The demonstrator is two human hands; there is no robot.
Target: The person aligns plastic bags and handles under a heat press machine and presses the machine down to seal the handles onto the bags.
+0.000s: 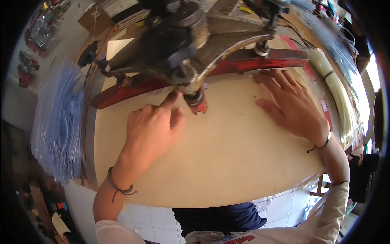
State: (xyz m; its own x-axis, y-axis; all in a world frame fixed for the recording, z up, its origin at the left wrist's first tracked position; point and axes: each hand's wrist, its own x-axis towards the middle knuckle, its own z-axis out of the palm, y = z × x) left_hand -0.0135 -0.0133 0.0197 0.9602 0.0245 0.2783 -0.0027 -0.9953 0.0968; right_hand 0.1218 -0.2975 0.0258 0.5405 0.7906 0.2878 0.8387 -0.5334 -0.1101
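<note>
My left hand point(152, 126) lies over the tan board point(211, 162), its index finger stretched toward the metal machine point(193, 77) and the thumb held apart. The other fingers are curled, and I see nothing in the hand. That fingertip is close to the machine's central post with a red forked end point(199, 106); I cannot tell whether they touch. Spread flat on the board, my right hand point(288, 103) has its fingertips near the long red bar point(268, 61). Nothing shows under it, though its palm side is hidden.
Clear plastic sheets or bags point(61, 122) are stacked at the left edge. At the right lies a tied bundle of pale strips point(335, 87), with more plastic point(341, 44) behind it. A cardboard box point(95, 20) stands at the back left. White tiles point(154, 219) show below.
</note>
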